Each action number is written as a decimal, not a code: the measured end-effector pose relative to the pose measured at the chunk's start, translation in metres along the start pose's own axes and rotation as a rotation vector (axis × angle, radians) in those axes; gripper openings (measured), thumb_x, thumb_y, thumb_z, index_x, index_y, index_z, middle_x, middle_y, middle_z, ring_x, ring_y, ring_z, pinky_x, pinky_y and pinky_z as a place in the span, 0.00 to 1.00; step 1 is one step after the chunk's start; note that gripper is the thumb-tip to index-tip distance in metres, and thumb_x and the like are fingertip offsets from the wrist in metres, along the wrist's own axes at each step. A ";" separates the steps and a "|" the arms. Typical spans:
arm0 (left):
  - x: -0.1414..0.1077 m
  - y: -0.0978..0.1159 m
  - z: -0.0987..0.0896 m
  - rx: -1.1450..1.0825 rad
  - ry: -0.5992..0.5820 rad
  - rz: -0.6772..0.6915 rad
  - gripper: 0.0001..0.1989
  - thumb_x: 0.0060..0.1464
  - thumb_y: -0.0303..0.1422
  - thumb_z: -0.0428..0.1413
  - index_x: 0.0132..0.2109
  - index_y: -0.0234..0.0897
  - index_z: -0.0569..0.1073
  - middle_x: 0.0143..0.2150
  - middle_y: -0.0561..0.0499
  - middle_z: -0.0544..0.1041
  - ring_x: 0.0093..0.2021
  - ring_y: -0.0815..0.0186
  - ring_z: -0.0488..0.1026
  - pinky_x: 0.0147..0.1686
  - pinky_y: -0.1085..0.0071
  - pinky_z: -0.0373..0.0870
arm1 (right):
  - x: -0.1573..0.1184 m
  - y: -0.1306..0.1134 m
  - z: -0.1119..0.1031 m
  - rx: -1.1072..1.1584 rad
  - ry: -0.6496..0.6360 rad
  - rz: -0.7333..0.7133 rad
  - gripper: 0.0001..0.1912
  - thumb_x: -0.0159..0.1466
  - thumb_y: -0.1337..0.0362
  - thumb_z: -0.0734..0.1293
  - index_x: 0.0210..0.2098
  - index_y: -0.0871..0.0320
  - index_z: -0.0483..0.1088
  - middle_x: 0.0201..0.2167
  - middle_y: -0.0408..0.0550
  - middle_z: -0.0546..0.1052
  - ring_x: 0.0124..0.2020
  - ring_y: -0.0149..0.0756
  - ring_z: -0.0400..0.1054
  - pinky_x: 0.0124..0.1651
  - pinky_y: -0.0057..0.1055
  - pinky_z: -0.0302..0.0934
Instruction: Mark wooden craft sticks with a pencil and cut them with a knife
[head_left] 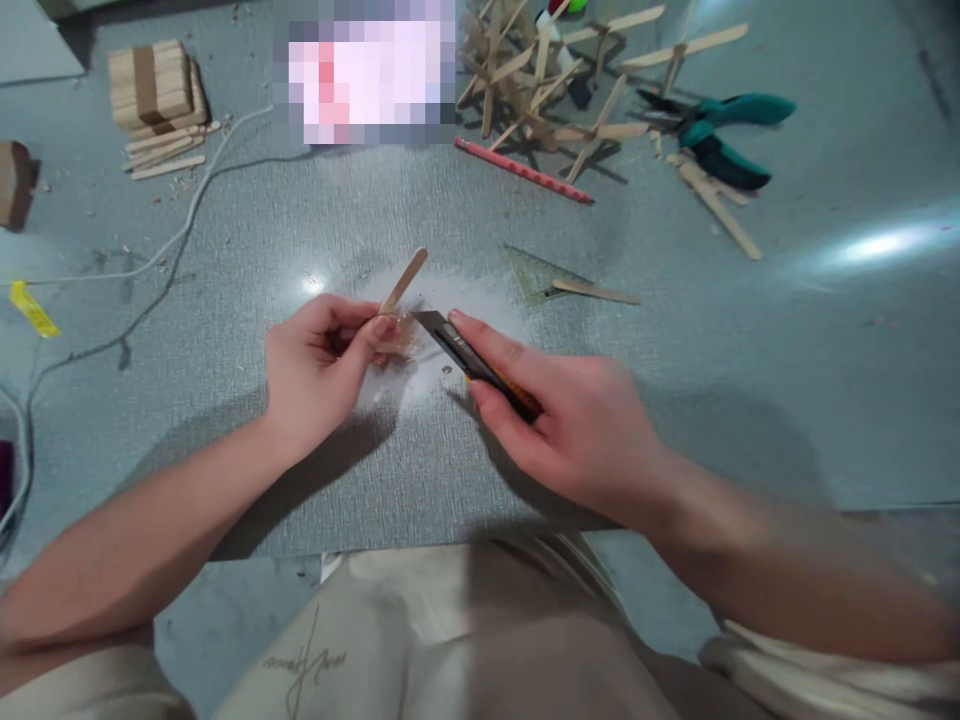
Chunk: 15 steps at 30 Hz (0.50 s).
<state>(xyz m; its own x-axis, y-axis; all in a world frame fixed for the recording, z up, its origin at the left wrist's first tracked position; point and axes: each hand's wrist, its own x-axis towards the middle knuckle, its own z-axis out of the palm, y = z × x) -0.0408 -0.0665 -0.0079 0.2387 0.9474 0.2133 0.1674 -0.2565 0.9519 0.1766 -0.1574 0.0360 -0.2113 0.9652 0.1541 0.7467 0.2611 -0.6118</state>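
Note:
My left hand (330, 355) pinches a wooden craft stick (405, 280) between thumb and fingers, its rounded end pointing up and to the right. Something pale and thin sits at the fingertips, too blurred to name. In my right hand (570, 410) is a dark utility knife (480, 368), gripped along its handle with the forefinger stretched along its top. The blade points up-left toward the stick, a small gap away from my left fingertips. White dust and small shavings lie on the table beneath both hands.
Behind lie a red pencil (525, 171), joined craft sticks (540, 80) in a heap and teal-handled pliers (720, 130). A clear set square (536, 278) with a loose stick lies right of centre. Bundled sticks (150, 85) and a white cable (196, 200) are at left.

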 end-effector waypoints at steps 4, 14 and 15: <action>0.001 0.004 0.002 -0.043 -0.007 -0.021 0.05 0.59 0.37 0.68 0.40 0.43 0.81 0.34 0.54 0.86 0.31 0.67 0.84 0.29 0.73 0.82 | 0.000 0.002 0.003 -0.103 0.047 -0.069 0.26 0.74 0.65 0.62 0.70 0.52 0.64 0.32 0.43 0.83 0.28 0.36 0.75 0.33 0.31 0.68; -0.007 0.007 0.000 0.022 0.009 0.063 0.03 0.60 0.36 0.67 0.42 0.47 0.84 0.34 0.55 0.86 0.29 0.68 0.82 0.29 0.72 0.81 | -0.003 0.009 0.003 -0.371 0.092 -0.184 0.21 0.75 0.65 0.63 0.65 0.52 0.71 0.35 0.46 0.82 0.31 0.34 0.72 0.31 0.32 0.57; -0.007 0.007 0.000 0.022 0.008 0.067 0.03 0.60 0.36 0.67 0.42 0.47 0.84 0.34 0.55 0.86 0.29 0.68 0.82 0.29 0.73 0.81 | -0.003 0.009 0.003 -0.390 0.101 -0.191 0.21 0.75 0.65 0.64 0.65 0.52 0.72 0.35 0.47 0.81 0.31 0.35 0.71 0.31 0.33 0.57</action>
<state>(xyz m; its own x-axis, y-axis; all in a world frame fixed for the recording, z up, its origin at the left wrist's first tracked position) -0.0415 -0.0747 -0.0024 0.2420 0.9296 0.2780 0.1728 -0.3232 0.9304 0.1821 -0.1584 0.0275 -0.3208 0.8905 0.3226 0.8861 0.4025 -0.2299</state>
